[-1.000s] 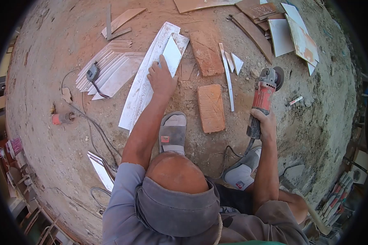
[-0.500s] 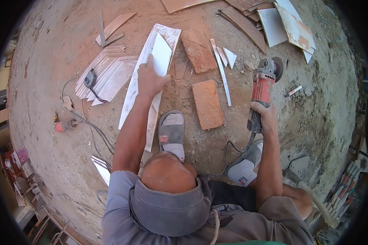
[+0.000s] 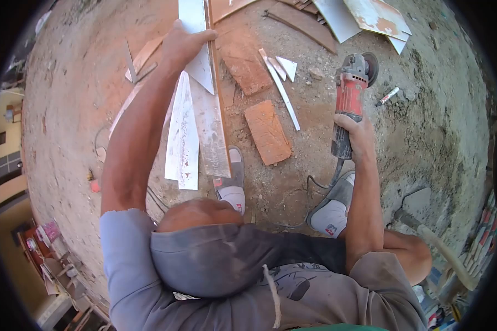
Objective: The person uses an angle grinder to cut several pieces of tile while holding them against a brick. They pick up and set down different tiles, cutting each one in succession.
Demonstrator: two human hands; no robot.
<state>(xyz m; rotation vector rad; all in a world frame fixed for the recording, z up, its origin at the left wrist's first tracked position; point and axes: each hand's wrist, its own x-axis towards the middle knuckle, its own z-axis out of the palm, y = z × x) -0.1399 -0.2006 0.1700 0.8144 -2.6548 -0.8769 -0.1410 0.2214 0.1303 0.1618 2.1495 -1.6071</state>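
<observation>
My left hand (image 3: 183,45) is at the upper left, gripping a long narrow board (image 3: 214,129) and a pale tile piece (image 3: 192,15) on it, the thumb across the board's edge. Beneath my forearm, a white pointed tile strip (image 3: 185,132) lies beside the board. In my right hand (image 3: 357,132) is a red and black angle grinder (image 3: 349,96), held by its rear body with the disc at the top, clear of the tiles. Whether the disc spins cannot be told.
Two orange bricks (image 3: 268,132) lie on the dirt between the hands, with thin white offcuts (image 3: 281,88) beside them. A marker (image 3: 387,96) lies right of the grinder. Tile sheets (image 3: 375,16) are at the top right, and a long-handled tool (image 3: 442,243) at the lower right.
My left hand has moved up and left, and the board has shifted up and turned more upright. The white strip now shows separately. My right hand still holds the grinder.
</observation>
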